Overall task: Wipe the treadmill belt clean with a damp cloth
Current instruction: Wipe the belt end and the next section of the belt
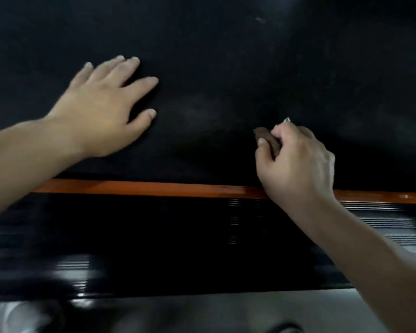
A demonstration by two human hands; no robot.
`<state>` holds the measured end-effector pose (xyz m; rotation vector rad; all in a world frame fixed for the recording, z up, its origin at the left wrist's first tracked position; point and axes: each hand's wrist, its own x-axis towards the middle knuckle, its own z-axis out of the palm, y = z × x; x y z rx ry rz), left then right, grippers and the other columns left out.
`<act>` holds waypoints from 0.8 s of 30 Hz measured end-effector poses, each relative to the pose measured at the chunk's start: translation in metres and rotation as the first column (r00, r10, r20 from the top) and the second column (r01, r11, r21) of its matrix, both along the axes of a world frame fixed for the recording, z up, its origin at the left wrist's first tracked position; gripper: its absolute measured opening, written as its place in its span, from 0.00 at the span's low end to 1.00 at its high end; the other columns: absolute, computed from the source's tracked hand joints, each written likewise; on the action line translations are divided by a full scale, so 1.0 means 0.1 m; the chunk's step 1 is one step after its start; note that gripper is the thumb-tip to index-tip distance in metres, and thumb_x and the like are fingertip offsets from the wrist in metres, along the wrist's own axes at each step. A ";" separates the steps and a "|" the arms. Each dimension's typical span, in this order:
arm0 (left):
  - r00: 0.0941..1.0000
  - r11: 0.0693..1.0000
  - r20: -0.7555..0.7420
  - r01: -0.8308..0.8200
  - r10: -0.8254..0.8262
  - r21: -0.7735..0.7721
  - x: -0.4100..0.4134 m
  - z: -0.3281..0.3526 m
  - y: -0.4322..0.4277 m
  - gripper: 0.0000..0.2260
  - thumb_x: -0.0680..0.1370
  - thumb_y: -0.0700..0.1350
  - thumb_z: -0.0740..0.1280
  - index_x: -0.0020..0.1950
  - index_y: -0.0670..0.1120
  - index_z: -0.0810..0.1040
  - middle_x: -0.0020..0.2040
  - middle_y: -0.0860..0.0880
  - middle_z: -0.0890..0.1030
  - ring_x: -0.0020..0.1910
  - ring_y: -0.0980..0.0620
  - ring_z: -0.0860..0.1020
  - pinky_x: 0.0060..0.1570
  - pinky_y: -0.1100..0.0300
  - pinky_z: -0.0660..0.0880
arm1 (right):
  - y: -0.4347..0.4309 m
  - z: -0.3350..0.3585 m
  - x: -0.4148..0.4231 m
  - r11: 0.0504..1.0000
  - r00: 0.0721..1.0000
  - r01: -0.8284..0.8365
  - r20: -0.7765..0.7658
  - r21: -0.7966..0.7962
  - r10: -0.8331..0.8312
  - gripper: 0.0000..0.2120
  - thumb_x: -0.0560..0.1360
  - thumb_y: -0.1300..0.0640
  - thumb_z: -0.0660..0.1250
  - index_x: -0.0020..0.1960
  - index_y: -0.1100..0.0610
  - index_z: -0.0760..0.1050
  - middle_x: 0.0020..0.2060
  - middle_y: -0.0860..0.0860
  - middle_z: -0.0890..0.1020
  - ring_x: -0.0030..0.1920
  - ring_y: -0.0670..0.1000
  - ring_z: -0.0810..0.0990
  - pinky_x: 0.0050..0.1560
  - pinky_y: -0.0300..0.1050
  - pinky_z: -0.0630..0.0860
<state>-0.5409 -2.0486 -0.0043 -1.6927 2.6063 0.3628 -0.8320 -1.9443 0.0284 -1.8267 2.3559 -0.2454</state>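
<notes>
Dark treadmill belt [226,56] fills the far half of the view, its long axis running left to right. An orange strip [154,187] and a ribbed black side rail [178,236] edge it on the near side. Your left hand [101,109] lies flat on the belt, fingers spread, holding nothing. Your right hand [298,164] curls round a bunched brown cloth [268,140], on the belt just past the strip. Most of the belt lies far of the cloth. No readable writing.

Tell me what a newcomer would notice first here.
Two bare hands stand out against the black treadmill belt: the left hand lies flat, fingers spread, at upper left; the right hand, right of centre, grips a small brown cloth. Below, a bright orange strip runs across the frame.
</notes>
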 end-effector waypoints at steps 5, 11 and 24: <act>0.992 0.992 -0.027 -0.123 0.124 0.013 0.98 0.05 0.15 0.27 0.83 0.58 0.60 0.80 0.51 0.66 0.82 0.41 0.59 0.82 0.40 0.55 0.79 0.34 0.53 | -0.06 0.04 0.88 1.000 0.999 0.013 0.035 -0.008 -0.013 0.14 0.79 0.48 0.65 0.59 0.55 0.78 0.52 0.53 0.81 0.43 0.55 0.80 0.42 0.43 0.62; 0.978 0.975 0.011 -0.209 0.209 0.074 1.86 0.06 0.18 0.29 0.83 0.62 0.57 0.82 0.55 0.60 0.84 0.44 0.52 0.83 0.42 0.48 0.78 0.32 0.47 | -0.25 -0.02 2.26 0.999 0.998 -0.022 0.067 0.037 0.019 0.14 0.80 0.47 0.64 0.59 0.54 0.76 0.49 0.51 0.78 0.39 0.51 0.76 0.41 0.44 0.64; 0.987 0.986 0.043 -0.157 0.155 0.052 2.74 -0.10 0.12 0.31 0.83 0.65 0.51 0.84 0.56 0.51 0.85 0.47 0.45 0.84 0.44 0.41 0.78 0.31 0.40 | -0.38 -0.03 3.64 0.997 0.997 -0.002 0.080 0.078 -0.004 0.11 0.79 0.49 0.65 0.55 0.56 0.76 0.45 0.52 0.76 0.36 0.51 0.73 0.38 0.45 0.65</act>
